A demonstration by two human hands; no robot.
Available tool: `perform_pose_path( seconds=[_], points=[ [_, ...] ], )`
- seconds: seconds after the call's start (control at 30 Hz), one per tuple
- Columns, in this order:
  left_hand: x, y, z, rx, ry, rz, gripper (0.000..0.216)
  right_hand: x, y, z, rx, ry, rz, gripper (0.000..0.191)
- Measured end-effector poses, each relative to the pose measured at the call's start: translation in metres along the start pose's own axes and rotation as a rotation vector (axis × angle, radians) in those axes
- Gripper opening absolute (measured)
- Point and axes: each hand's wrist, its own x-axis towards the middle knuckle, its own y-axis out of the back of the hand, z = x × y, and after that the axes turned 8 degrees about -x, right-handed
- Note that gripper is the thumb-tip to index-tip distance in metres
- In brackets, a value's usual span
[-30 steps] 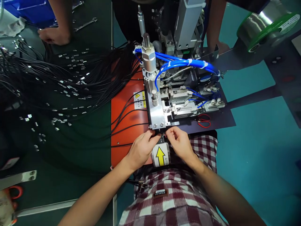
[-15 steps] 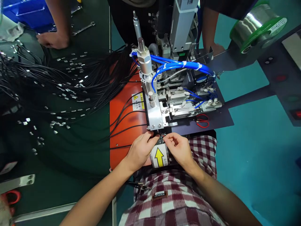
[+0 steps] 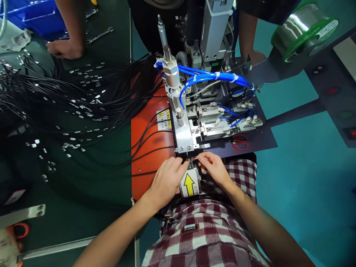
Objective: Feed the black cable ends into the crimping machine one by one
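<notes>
My left hand (image 3: 168, 178) rests at the front of the machine (image 3: 184, 139), its fingers curled and its thumb pressed toward a small dark slot. What lies beneath these fingers is hidden. Close beside it, my right hand (image 3: 214, 167) pinches thin wires (image 3: 195, 158) with a bit of red showing, between thumb and forefinger. Both hands sit just above a round part with a yellow arrow label (image 3: 189, 184). Several black cables (image 3: 151, 151) run from the left into the machine's side, over an orange-red plate (image 3: 150, 163).
A heap of black cables with shiny ends (image 3: 83, 107) covers the left table. Red-handled scissors (image 3: 239, 142) lie right of the machine. A solder wire spool (image 3: 304, 33) hangs at upper right. Across from me, another person's hand (image 3: 65, 48) leans near a wrench (image 3: 100, 35) and blue bin (image 3: 33, 16).
My right hand has shifted slightly up, and the thin wires now show more clearly at its fingertips. The left hand's fingers have moved a little, staying at the same spot.
</notes>
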Motion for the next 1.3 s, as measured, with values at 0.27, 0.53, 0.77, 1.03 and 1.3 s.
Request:
perform_pose_path(
  seconds=[0.27,0.53,0.77,1.03,1.3],
  points=[
    [-0.001,-0.006,-0.003,-0.117,0.032,-0.009,0.036,0.003,-0.017,0.004,0.024,0.025,0.127,0.025],
    [0.002,-0.003,-0.001,-0.124,0.032,0.054,0.033,0.006,-0.018,0.003,0.269,-0.07,0.033,0.03],
    [0.002,-0.007,0.001,-0.157,0.07,0.021,0.033,0.004,-0.02,0.0,0.233,-0.049,0.071,0.032],
    [-0.001,-0.007,0.005,-0.302,0.163,0.104,0.032,0.006,-0.022,0.002,0.326,-0.075,0.036,0.032],
    [-0.043,-0.009,0.013,-0.143,0.314,0.179,0.04,0.009,-0.021,0.007,0.272,-0.009,0.061,0.032]
  ],
)
